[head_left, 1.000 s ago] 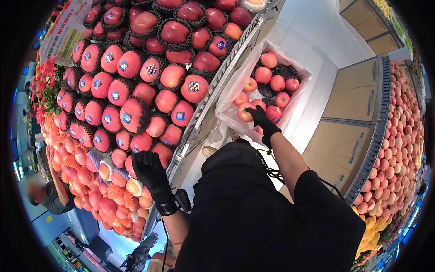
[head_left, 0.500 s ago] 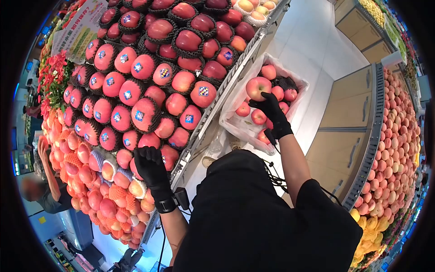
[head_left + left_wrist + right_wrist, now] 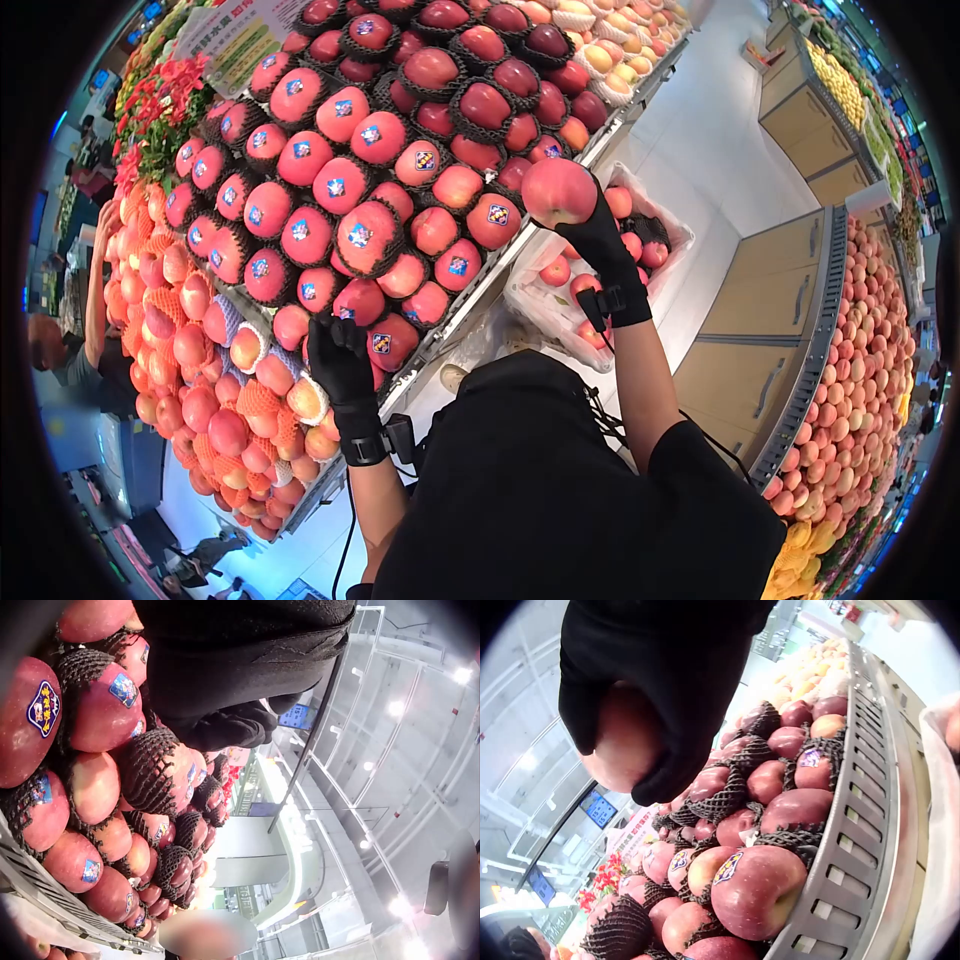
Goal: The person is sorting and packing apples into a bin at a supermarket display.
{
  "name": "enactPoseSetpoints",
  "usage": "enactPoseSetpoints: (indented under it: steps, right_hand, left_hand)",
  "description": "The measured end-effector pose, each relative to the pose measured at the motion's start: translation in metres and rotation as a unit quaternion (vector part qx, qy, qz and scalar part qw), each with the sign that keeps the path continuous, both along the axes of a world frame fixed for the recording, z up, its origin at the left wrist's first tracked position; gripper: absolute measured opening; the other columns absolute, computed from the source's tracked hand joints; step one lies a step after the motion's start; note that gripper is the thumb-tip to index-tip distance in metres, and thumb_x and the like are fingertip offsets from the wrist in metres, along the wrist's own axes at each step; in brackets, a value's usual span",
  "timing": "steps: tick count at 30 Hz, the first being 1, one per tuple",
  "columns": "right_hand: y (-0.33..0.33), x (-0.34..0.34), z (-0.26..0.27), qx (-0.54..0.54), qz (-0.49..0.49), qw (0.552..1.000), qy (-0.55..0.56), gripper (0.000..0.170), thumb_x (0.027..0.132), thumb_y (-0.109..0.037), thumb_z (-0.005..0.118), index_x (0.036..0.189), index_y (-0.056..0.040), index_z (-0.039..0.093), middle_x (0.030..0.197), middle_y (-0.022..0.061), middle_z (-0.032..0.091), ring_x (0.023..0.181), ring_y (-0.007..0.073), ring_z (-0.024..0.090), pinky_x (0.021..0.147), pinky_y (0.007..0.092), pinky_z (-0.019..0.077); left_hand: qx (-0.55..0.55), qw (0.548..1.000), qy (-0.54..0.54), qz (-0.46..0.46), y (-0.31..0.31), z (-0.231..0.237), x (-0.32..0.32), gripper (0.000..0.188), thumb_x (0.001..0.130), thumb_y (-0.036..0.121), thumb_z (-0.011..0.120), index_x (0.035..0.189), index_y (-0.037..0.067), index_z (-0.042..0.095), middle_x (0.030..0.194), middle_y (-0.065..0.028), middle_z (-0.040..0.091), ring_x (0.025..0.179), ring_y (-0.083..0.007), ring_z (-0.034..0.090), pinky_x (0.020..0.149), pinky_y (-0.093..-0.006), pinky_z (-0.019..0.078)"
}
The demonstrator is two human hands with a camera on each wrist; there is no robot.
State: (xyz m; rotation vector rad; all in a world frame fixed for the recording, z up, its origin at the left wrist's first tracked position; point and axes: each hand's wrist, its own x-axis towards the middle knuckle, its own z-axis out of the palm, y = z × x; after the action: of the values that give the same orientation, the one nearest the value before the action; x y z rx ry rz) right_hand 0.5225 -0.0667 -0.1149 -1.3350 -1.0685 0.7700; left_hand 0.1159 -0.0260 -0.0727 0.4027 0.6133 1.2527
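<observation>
The right hand (image 3: 600, 240), in a black glove, grips one big pinkish-red apple (image 3: 557, 190), its thumb and fingers curled round the fruit. The held apple is in the air by the front rim (image 3: 877, 772) of the display, between the display apples (image 3: 360, 235) and the crate (image 3: 548, 315). In the right wrist view it sits well up in the grasp, with part of its skin showing between thumb and fingers.

The left hand (image 3: 342, 360), also gloved in black, is over the near end of the display, just beside a stickered apple (image 3: 392, 343). Its fingers are curled in and nothing shows in them; whether they touch the fruit below, I cannot tell. A band (image 3: 370, 448) circles that wrist.

The display apples lie in slanting rows, many with blue stickers and black foam nets; darker red ones (image 3: 485, 105) lie farther back. Nearer the left edge, some fruit (image 3: 228, 432) sits among orange nets (image 3: 258, 400). The crate stands below the rim, lined with pale plastic, with loose apples (image 3: 555, 270) and dark netting inside. Red flowers (image 3: 160, 135) and a sign (image 3: 235, 45) stand at the far left. Cabinets (image 3: 770, 265) and heaped round fruit (image 3: 860, 350) are on the right.
</observation>
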Motion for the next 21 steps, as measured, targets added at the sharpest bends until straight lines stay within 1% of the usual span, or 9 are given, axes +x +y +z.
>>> enactPoseSetpoints:
  steps: [3, 4, 9, 11, 13, 14, 17, 18, 21]
  right_hand:
    - [0.003, -0.019, 0.025, 0.042, 0.002, 0.999, -0.017, 0.097, 0.058, -0.007, 0.083, 0.141, -0.0071, 0.032, 0.135, 0.0108, 0.046, 0.127, 0.0230, 0.045, 0.106, 0.0382, 0.0392]
    - [0.012, -0.024, 0.023, 0.041, -0.003, 0.997, -0.066, 0.100, 0.056, -0.007, 0.084, 0.140, -0.0072, 0.032, 0.133, 0.0109, 0.047, 0.125, 0.0226, 0.046, 0.105, 0.0377, 0.0405]
    - [0.019, -0.065, 0.068, 0.057, 0.030, 0.991, -0.120, 0.095, 0.056, -0.010, 0.085, 0.137, -0.0063, 0.035, 0.127, 0.0121, 0.049, 0.120, 0.0236, 0.050, 0.098, 0.0377, 0.0445]
    - [0.023, -0.081, 0.080, 0.080, 0.032, 0.985, -0.149, 0.094, 0.057, -0.011, 0.085, 0.136, -0.0062, 0.036, 0.126, 0.0129, 0.049, 0.118, 0.0247, 0.050, 0.097, 0.0384, 0.0449]
    - [0.026, -0.096, 0.089, 0.104, 0.031, 0.978, -0.177, 0.092, 0.057, -0.011, 0.086, 0.135, -0.0062, 0.036, 0.126, 0.0137, 0.049, 0.117, 0.0259, 0.051, 0.096, 0.0392, 0.0454]
    - [0.027, -0.103, 0.094, 0.115, 0.030, 0.974, -0.192, 0.092, 0.058, -0.012, 0.086, 0.135, -0.0061, 0.037, 0.125, 0.0141, 0.049, 0.116, 0.0264, 0.052, 0.096, 0.0396, 0.0456]
    - [0.029, -0.122, 0.103, 0.134, 0.032, 0.970, -0.200, 0.091, 0.059, -0.012, 0.085, 0.135, -0.0055, 0.036, 0.125, 0.0150, 0.048, 0.116, 0.0278, 0.052, 0.096, 0.0409, 0.0459]
    - [0.030, -0.128, 0.104, 0.133, 0.031, 0.971, -0.195, 0.091, 0.059, -0.011, 0.085, 0.135, -0.0053, 0.035, 0.126, 0.0150, 0.048, 0.116, 0.0278, 0.052, 0.096, 0.0408, 0.0460]
    - [0.032, -0.152, 0.102, 0.129, 0.030, 0.976, -0.174, 0.091, 0.060, -0.011, 0.084, 0.136, -0.0048, 0.034, 0.127, 0.0151, 0.047, 0.117, 0.0280, 0.051, 0.095, 0.0405, 0.0462]
  left_hand:
    - [0.005, 1.000, -0.015, 0.004, 0.003, -0.004, -0.008, 0.021, 0.100, 0.029, 0.044, 0.091, 0.011, 0.052, 0.070, 0.0024, 0.040, 0.064, -0.0120, 0.039, 0.058, -0.0254, 0.0360]
    - [0.006, 1.000, -0.019, 0.004, 0.003, -0.004, -0.010, 0.021, 0.100, 0.029, 0.044, 0.091, 0.011, 0.052, 0.070, 0.0023, 0.040, 0.064, -0.0120, 0.040, 0.058, -0.0254, 0.0362]
    - [-0.042, 0.999, -0.001, 0.034, 0.004, -0.006, -0.011, 0.021, 0.099, 0.031, 0.049, 0.096, 0.011, 0.056, 0.077, 0.0000, 0.050, 0.070, -0.0137, 0.048, 0.065, -0.0273, 0.0415]
    - [0.099, 0.994, 0.020, -0.051, 0.006, -0.001, -0.013, 0.020, 0.099, 0.028, 0.044, 0.101, 0.012, 0.055, 0.092, -0.0016, 0.054, 0.085, -0.0160, 0.053, 0.076, -0.0304, 0.0457]
    - [0.100, 0.991, 0.090, -0.007, 0.009, -0.005, -0.003, 0.023, 0.097, 0.026, 0.053, 0.109, 0.006, 0.053, 0.098, -0.0089, 0.060, 0.085, -0.0202, 0.060, 0.074, -0.0329, 0.0509]
    - [0.098, 0.991, 0.084, -0.028, 0.009, 0.001, -0.002, 0.023, 0.097, 0.022, 0.053, 0.110, 0.003, 0.053, 0.104, -0.0103, 0.062, 0.093, -0.0217, 0.062, 0.081, -0.0355, 0.0533]
    - [0.138, 0.975, 0.149, -0.091, 0.012, 0.016, 0.003, 0.024, 0.100, 0.020, 0.044, 0.116, 0.004, 0.051, 0.112, -0.0109, 0.059, 0.101, -0.0236, 0.060, 0.085, -0.0382, 0.0522]
    - [0.136, 0.976, 0.143, -0.096, 0.014, 0.015, 0.005, 0.026, 0.099, 0.020, 0.046, 0.119, 0.003, 0.049, 0.117, -0.0128, 0.058, 0.106, -0.0264, 0.059, 0.090, -0.0424, 0.0515]
    - [0.194, 0.967, 0.140, -0.094, 0.012, 0.023, 0.014, 0.041, 0.097, 0.017, 0.049, 0.132, 0.002, 0.037, 0.129, -0.0165, 0.050, 0.113, -0.0306, 0.057, 0.096, -0.0459, 0.0497]
